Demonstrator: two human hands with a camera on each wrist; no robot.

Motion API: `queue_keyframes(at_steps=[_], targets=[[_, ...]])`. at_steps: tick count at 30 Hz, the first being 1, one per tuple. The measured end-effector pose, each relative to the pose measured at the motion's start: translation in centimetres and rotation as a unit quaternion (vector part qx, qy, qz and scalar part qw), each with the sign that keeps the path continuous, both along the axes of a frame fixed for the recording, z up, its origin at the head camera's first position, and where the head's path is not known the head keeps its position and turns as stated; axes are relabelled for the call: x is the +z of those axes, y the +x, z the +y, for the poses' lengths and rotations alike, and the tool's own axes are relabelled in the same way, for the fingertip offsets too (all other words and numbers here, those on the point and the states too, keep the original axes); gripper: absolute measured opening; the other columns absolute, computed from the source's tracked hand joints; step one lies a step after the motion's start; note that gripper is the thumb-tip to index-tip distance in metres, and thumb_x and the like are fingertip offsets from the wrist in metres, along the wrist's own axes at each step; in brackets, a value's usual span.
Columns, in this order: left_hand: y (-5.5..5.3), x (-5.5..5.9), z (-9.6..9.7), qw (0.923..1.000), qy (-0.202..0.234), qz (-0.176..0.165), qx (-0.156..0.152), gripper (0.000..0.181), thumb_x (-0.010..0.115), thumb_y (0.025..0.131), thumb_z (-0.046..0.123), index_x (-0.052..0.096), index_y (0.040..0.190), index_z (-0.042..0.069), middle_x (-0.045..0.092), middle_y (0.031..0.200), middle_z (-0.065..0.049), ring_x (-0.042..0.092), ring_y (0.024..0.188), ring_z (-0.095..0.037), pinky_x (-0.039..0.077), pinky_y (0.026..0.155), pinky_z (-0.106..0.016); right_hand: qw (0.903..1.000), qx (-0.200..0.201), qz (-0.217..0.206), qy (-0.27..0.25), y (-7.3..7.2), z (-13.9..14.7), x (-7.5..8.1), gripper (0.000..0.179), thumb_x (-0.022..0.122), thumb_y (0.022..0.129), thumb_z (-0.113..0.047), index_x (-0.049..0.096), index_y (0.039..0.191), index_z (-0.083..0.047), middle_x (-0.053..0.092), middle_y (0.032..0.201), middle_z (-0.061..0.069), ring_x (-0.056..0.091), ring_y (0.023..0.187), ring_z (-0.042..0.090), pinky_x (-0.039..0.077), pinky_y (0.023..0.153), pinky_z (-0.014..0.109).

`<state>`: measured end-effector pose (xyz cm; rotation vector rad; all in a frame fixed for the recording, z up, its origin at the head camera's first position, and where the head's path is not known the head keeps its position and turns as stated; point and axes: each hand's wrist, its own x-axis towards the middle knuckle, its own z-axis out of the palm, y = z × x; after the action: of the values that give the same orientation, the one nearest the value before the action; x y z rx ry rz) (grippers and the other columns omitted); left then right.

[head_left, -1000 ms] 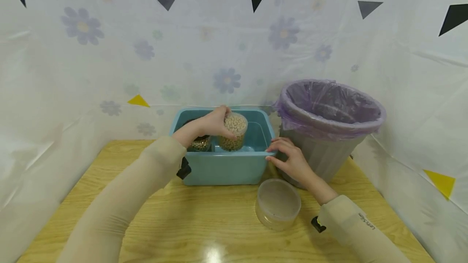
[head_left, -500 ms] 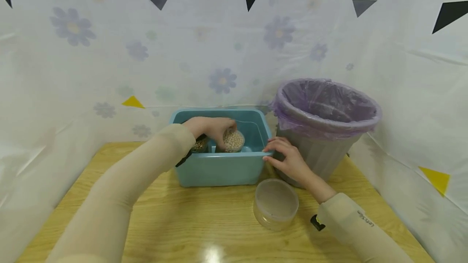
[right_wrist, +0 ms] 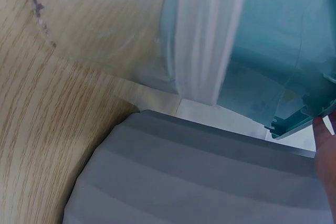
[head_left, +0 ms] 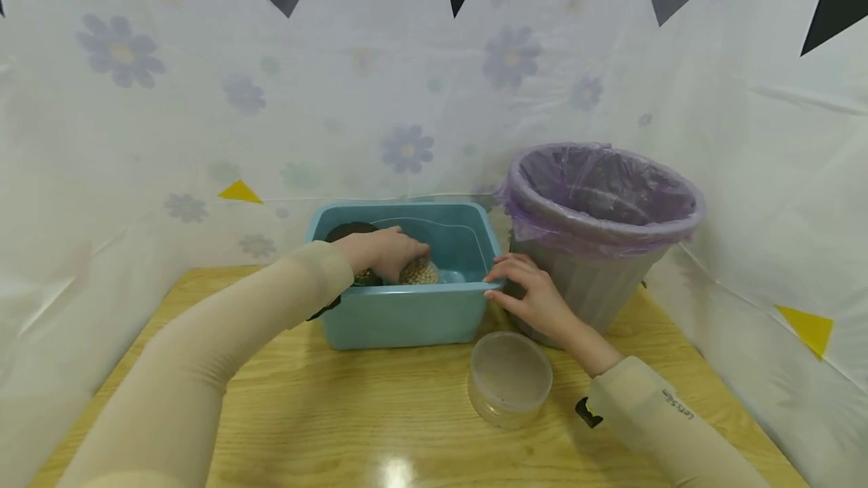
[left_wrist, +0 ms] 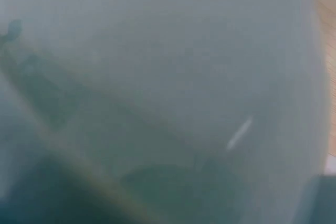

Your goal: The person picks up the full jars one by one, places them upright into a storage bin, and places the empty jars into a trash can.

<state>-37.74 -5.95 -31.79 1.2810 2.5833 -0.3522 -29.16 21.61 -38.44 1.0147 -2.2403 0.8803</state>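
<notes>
My left hand reaches down into a light blue plastic tub and holds a clear jar of pale round beans by its upper part. Most of that jar is hidden by the hand and the tub's front wall. To its left, a second jar with a dark top stands in the tub, partly behind my wrist. My right hand grips the tub's front right corner, fingers on the rim and thumb below it. Near that wrist, a clear round container with a translucent lid sits on the table.
A grey bin lined with a purple bag stands close to the tub's right side. Behind the wooden table hangs a flowered white sheet. A blurred pale translucent surface fills most of the left wrist view.
My left hand has lowered the bean jar deeper into the tub, so less of the jar shows. The right hand stays at the tub's corner. The head view has shifted slightly.
</notes>
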Motion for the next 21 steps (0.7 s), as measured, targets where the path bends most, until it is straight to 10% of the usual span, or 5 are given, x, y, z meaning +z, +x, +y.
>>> queue_keyframes(at_steps=[5,15,21], targets=[[0.2,-0.5,0.4,0.9998,-0.007,0.015,0.009,0.062,0.068,0.087,0.033,0.043,0.138,0.009,0.057,0.129,-0.009,0.054,0.117,-0.026,0.036,0.104,-0.044,0.9999,0.001,0.012,0.003,-0.2,0.2,-0.1,0.028,0.081,0.072,-0.010,0.068,0.096,-0.017,0.067,0.100,-0.004,0.053,0.113,0.025,0.043,0.097,0.040],[0.0,-2.8,1.7,0.9859,0.063,-0.132,0.082,0.033,0.046,0.101,0.015,0.045,0.132,0.005,0.054,0.126,-0.015,0.052,0.119,-0.029,0.042,0.097,-0.045,0.9998,0.006,0.020,0.002,-0.3,0.2,-0.2,0.028,0.080,0.072,-0.008,0.068,0.096,-0.016,0.067,0.100,-0.001,0.053,0.112,0.025,0.042,0.098,0.036],[-0.2,-3.7,1.9,0.9859,0.059,-0.133,0.083,0.032,0.036,0.104,0.014,0.045,0.133,0.004,0.050,0.134,-0.015,0.047,0.125,-0.029,0.039,0.102,-0.041,0.9997,0.004,0.023,0.002,-0.2,0.1,-0.2,0.028,0.081,0.071,-0.008,0.067,0.095,-0.016,0.067,0.100,-0.001,0.054,0.111,0.025,0.042,0.098,0.033]])
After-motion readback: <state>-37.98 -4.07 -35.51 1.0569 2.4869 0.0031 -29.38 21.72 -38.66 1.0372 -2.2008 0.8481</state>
